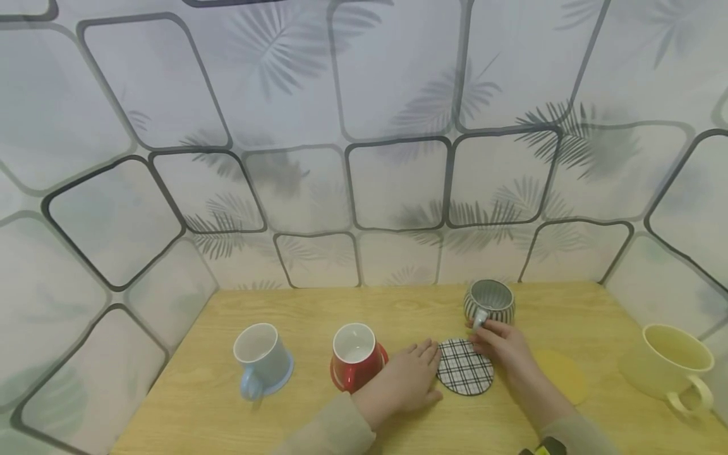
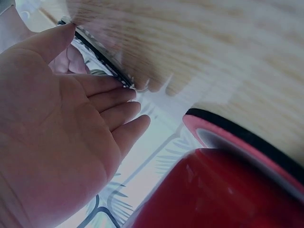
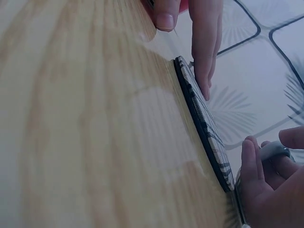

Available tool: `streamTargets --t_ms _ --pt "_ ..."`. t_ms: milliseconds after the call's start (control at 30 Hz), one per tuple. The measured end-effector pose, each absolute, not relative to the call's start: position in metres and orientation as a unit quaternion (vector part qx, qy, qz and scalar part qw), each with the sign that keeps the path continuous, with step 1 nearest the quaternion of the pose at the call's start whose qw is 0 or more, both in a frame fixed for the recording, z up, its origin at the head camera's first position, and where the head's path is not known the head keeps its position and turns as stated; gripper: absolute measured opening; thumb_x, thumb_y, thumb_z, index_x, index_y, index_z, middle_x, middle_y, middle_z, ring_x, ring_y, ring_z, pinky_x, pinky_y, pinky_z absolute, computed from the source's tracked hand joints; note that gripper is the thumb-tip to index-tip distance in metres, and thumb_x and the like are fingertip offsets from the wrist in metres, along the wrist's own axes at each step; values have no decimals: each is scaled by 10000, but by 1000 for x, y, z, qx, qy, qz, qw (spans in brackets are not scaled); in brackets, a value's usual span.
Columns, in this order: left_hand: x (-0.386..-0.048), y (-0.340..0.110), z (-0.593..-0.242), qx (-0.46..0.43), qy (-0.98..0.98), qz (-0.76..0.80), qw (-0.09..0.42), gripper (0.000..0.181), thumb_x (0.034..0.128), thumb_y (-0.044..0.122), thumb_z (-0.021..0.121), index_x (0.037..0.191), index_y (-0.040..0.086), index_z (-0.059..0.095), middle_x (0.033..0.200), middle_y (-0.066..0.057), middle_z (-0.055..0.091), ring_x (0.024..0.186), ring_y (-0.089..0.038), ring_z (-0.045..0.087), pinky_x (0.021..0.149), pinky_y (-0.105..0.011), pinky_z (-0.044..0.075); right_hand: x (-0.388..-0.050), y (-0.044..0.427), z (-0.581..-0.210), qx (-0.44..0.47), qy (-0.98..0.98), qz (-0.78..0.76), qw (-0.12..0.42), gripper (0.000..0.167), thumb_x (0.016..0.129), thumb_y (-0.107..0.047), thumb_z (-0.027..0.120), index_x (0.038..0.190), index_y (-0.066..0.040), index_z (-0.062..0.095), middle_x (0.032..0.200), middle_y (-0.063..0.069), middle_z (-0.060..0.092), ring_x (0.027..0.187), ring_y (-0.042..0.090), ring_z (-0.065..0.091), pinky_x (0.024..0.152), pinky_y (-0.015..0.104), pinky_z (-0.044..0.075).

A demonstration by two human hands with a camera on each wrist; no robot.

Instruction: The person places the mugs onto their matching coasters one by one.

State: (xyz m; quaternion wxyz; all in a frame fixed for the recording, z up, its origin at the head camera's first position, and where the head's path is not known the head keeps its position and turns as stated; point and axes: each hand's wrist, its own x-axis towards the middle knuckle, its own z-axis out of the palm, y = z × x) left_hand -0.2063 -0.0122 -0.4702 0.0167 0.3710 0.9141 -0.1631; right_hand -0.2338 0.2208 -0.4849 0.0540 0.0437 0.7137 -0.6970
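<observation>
Leaf-print, rounded-grid cloth walls enclose a pale wood-grain tabletop. Round black-and-white checked coaster lies flat, bare, between both hands; clock centre. At 1 o'clock, just beyond it: grey-and-white striped rounded cup. Right hand is clamped on its handle, thumb against fingers, probably because the handle faces the person at about 7 o'clock. Can't tell whether the cup's base touches the tabletop. Left hand at 9 o'clock: fingers extended, nothing gripped, tips at the coaster's edge, likely steadying it. Further toward 9: shiny red mug on round red coaster, then light-blue mug on round blue coaster; colours look matched deliberately, handles turned nearward for easy reach. At 3: flat round yellow coaster, uncovered; large pale-yellow mug stands beyond, off it, handle toward 5.
</observation>
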Motion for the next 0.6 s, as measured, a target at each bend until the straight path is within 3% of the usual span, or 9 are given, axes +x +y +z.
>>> streamTargets --t_ms 167,367,600 --pt "-205 -12 -466 368 915 -162 23 773 1053 649 494 1645 161 404 1730 11 364 1610 -135 338 1302 -287 350 -235 215 -485 55 708 -702 50 466 1076 -108 616 1435 174 522 1153 -99 777 879 8 732 833 180 640" --pt "-206 -12 -467 368 916 -159 26 774 1051 649 497 1647 162 401 1732 12 360 1612 -138 336 1304 -284 346 -237 207 -486 100 671 -734 25 354 1055 -82 656 1337 125 606 929 -160 773 844 20 760 819 186 650" --pt "-207 -12 -470 369 916 -158 22 779 1050 656 490 1644 159 406 1728 12 370 1607 -139 346 1300 -278 350 -240 203 -488 125 693 -710 2 450 1040 -107 689 1369 176 569 857 -148 746 768 4 752 782 170 648"
